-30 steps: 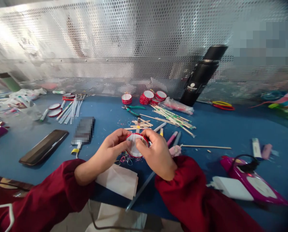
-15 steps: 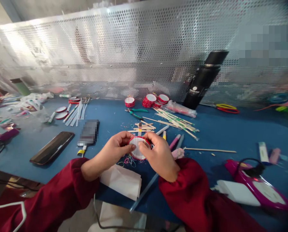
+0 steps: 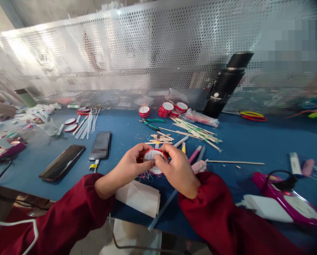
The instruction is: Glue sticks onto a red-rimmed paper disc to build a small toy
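Between my two hands is a small round white disc with a red rim (image 3: 151,156), held above the table. My left hand (image 3: 133,161) grips its left side, the thumb lying across the white face. On the opposite side my right hand (image 3: 176,166) holds the rim, its thumb pressed on the face as well. Just beyond the disc stick up a brush-like tip with a yellow band (image 3: 157,140) and several wooden craft sticks (image 3: 165,137). Loose coloured rubber bands (image 3: 147,175) lie under the disc. A folded white paper (image 3: 139,198) rests nearer to me.
Red-rimmed round pieces (image 3: 165,109), green-handled pliers (image 3: 153,124) and thin sticks (image 3: 198,131) lie at the back by a black bottle (image 3: 224,86). Phones (image 3: 62,163) and glue sticks (image 3: 88,125) are on the left. A purple device (image 3: 304,205) and scissors (image 3: 254,115) are on the right.
The view has shifted slightly, so the table's things appear a little further right. My left thumb has slid inward along the disc's face. Both hands still hold the disc.
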Tool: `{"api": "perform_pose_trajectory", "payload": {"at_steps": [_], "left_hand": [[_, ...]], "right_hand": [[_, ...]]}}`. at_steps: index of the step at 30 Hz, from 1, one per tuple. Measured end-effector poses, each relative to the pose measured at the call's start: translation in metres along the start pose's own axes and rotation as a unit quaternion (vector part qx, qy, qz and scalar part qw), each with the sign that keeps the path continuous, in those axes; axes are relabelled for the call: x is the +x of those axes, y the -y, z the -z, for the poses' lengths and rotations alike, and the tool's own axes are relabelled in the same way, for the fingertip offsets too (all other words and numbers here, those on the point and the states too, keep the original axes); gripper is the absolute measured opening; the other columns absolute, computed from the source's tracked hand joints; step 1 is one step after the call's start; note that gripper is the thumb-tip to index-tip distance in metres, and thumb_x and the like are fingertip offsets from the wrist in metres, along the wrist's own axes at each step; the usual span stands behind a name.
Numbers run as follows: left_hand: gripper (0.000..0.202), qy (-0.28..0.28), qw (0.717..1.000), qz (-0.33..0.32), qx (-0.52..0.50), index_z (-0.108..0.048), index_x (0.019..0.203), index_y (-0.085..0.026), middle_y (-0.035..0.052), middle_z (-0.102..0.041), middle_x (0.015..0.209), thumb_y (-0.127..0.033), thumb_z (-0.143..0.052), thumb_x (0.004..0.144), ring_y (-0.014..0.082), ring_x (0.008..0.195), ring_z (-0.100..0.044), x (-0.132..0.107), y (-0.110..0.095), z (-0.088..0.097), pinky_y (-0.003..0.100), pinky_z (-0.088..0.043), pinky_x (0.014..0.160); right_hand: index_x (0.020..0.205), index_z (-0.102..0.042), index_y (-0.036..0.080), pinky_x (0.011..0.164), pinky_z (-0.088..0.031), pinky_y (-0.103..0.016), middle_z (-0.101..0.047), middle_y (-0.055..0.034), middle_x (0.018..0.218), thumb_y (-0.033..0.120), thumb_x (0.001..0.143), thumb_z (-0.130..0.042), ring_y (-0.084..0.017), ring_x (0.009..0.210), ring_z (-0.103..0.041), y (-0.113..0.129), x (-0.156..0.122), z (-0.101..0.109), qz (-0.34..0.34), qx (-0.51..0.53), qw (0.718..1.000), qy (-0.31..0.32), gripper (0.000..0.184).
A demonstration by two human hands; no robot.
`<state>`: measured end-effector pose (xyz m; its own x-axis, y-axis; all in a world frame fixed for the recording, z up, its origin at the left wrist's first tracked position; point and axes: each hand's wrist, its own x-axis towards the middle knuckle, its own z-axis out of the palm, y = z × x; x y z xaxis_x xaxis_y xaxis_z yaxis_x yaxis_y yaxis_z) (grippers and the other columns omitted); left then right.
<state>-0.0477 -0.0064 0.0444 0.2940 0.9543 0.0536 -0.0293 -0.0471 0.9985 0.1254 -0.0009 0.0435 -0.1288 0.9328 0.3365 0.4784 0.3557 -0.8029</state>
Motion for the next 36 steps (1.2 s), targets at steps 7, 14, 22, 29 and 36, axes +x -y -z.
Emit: {"api": "perform_pose_trajectory", "payload": {"at_steps": [7,14,22,29,36], "left_hand": [[0.037,-0.043,0.995,-0.032,0.083,-0.062,0.106,-0.015,0.0021,-0.066,0.088,-0.030,-0.077,0.076,0.0140,0.074,-0.056,0.0008,0.0071,-0.0024,0.027,-0.045,0.067],[0.035,-0.043,0.999,-0.005,0.025,-0.059,0.100,-0.017,0.0004,-0.068,0.085,-0.021,-0.078,0.071,0.0141,0.075,-0.061,0.0003,0.0065,-0.0016,0.026,-0.048,0.069],[0.028,-0.053,0.995,-0.023,0.085,-0.060,0.096,-0.016,-0.0023,-0.063,0.078,-0.019,-0.074,0.072,0.0104,0.067,-0.054,-0.0010,0.0010,-0.0023,0.023,-0.042,0.061],[0.028,-0.046,0.993,-0.025,0.110,-0.060,0.097,-0.016,-0.0031,-0.062,0.079,-0.018,-0.072,0.072,0.0098,0.064,-0.051,-0.0030,-0.0007,-0.0030,0.023,-0.040,0.060],[0.024,-0.037,0.988,-0.029,0.149,-0.061,0.096,-0.016,-0.0033,-0.060,0.077,-0.020,-0.071,0.075,0.0110,0.066,-0.049,-0.0024,0.0016,-0.0022,0.024,-0.039,0.061]], "right_hand": [[0.074,-0.052,0.023,0.064,-0.039,-0.031,-0.056,0.0006,0.070,0.038,0.080,-0.053,-0.017,0.066,-0.050,0.0011,-0.0017,-0.0027,0.001,0.003,1.000,0.004,0.016],[0.075,-0.055,0.023,0.065,-0.039,-0.030,-0.058,0.0010,0.070,0.037,0.082,-0.054,-0.016,0.066,-0.050,0.0017,-0.0020,-0.0033,-0.004,0.020,1.000,0.019,0.016],[0.079,-0.059,0.022,0.069,-0.042,-0.031,-0.062,-0.0002,0.075,0.038,0.083,-0.056,-0.018,0.072,-0.056,0.0013,-0.0031,-0.0032,0.008,0.023,1.000,0.006,0.016],[0.076,-0.057,0.023,0.068,-0.043,-0.032,-0.064,-0.0017,0.076,0.036,0.081,-0.054,-0.019,0.071,-0.056,0.0026,-0.0024,-0.0026,0.001,0.021,1.000,0.008,0.015],[0.076,-0.058,0.023,0.065,-0.042,-0.031,-0.064,-0.0018,0.073,0.035,0.083,-0.054,-0.018,0.067,-0.056,0.0019,-0.0023,-0.0019,0.009,-0.006,1.000,-0.004,0.014]]}}
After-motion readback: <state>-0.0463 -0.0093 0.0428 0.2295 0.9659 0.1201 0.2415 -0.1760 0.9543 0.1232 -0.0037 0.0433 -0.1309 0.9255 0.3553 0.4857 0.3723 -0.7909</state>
